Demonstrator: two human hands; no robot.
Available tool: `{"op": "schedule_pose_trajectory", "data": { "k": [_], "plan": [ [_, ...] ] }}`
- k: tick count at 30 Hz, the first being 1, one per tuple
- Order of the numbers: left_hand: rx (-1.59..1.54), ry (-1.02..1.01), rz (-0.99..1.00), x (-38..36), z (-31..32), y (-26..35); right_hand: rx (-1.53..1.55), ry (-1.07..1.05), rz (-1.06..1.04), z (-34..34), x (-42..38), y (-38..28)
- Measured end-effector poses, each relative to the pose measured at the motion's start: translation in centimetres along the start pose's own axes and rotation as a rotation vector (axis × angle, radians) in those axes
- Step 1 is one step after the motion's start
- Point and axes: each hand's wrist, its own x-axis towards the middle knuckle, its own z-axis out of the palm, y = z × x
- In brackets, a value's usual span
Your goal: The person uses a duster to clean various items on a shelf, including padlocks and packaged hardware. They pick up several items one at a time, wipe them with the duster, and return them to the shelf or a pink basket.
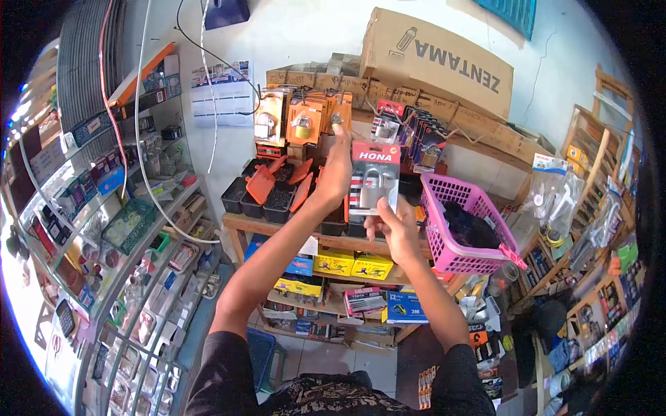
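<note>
Head view shows the left hand [338, 170] and right hand [397, 225] both pinching a red HONA padlock pack [373, 177] up by the hanging orange packs [305, 121], and I reckon a slipping grip could drop it onto the black bins [267, 197]

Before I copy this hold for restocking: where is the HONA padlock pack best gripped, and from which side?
Grip the HONA padlock pack by its flat card edges, not the bulging blister over the lock. It stands upright, facing the camera. The right hand pinches the bottom edge from below, and the left hand steadies the left edge from the side. Coming from below probably keeps the top free.
</note>
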Motion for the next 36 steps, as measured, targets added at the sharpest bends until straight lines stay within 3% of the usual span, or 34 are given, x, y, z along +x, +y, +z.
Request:
{"op": "schedule_pose_trajectory", "data": {
  "k": [3,4,6,7,8,10,11,14,18,24,27,28,30,33,36],
  "plan": [
    [0.778,0.116,0.464,1.4,-1.2,-0.2,0.081,0.008,-0.06,-0.7,0.9,-0.8],
    [0.779,0.119,0.467,2.4,-1.9,-1.0,0.11,0.024,-0.094,-0.9,1.3,-1.2],
    [1.51,0.055,1.011,3.5,-2.8,-1.7,0.132,-0.008,-0.103,-1.3,1.9,-2.2],
    [1.817,-0.08,0.964,3.5,-3.1,-1.5,0.127,-0.016,-0.101,-1.5,2.3,-2.4],
    [1.819,-0.077,0.962,3.6,-3.2,-1.5,0.122,-0.022,-0.097,-1.6,2.7,-2.6],
    [2.298,-0.307,1.033,4.5,-3.2,-1.8,0.124,-0.013,-0.102,-1.4,3.5,-2.6],
    [2.412,-0.351,0.922,5.2,-3.5,-2.0,0.126,0.0,-0.107,-1.2,3.8,-2.6],
    [2.585,-0.346,0.762,7.5,-4.9,-2.7,0.138,-0.006,-0.085,-0.9,4.5,-2.9],
    [2.586,-0.309,0.862,9.3,-7.0,-2.8,0.137,0.001,-0.027,-1.0,5.6,-2.9],
    [2.68,-0.294,0.801,7.7,-6.2,-1.6,0.193,0.012,-0.019,-0.9,6.6,-2.2],
    [2.732,-0.331,0.91,7.6,-6.0,-1.4,0.166,0.069,-0.03,-0.1,6.5,-2.0],
    [2.734,-0.329,0.907,7.6,-5.7,-1.4,0.166,0.066,-0.029,0.0,6.5,-1.9],
    [2.831,-0.45,0.667,7.7,-5.2,-1.3,0.18,0.059,-0.044,0.0,6.6,-1.8],
    [2.827,-0.453,0.824,8.1,-5.6,-1.1,0.245,0.074,-0.098,0.5,7.1,-1.8],
    [2.784,-0.497,0.716,8.6,-5.5,-1.4,0.26,0.098,-0.113,0.4,7.7,-1.9]
  ]
}}
